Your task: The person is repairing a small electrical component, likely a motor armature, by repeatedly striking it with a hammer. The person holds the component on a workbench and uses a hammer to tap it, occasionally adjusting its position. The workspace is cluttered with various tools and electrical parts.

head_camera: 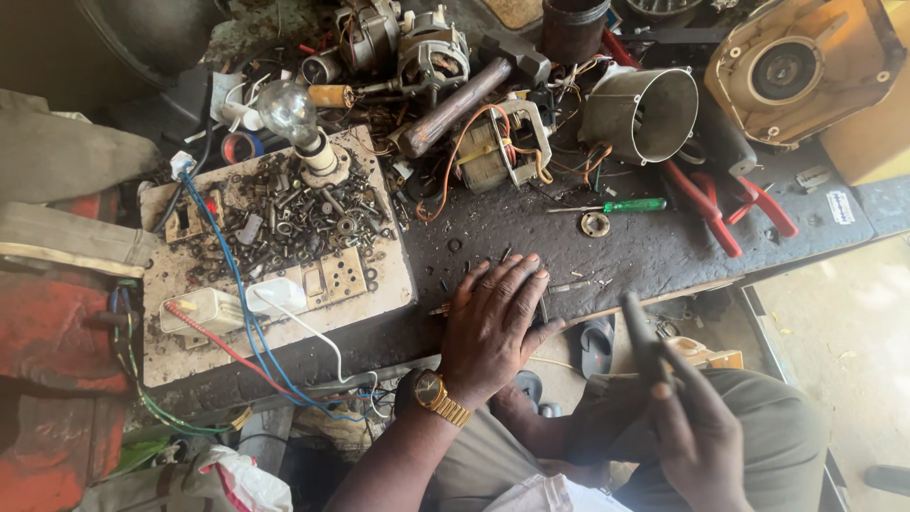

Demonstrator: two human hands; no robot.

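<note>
A: What's sitting on the bench (664, 251)?
B: Left hand (493, 322) is lying flat, fingers spread, pressing on the dark top among loose screws.
A: Right hand (697, 431)?
B: It's gripping a dark, slim tool (643, 334), blurred, hovering off the bench edge above the lap. A green-handled screwdriver (621, 206) is lying further back.

we see one small white rectangular label (840, 207) with dark print, stuck flat on the dark workbench top (664, 251) near its right end, just beyond the red-handled pliers (735, 204). we spot no packages, signs or screens.
</note>
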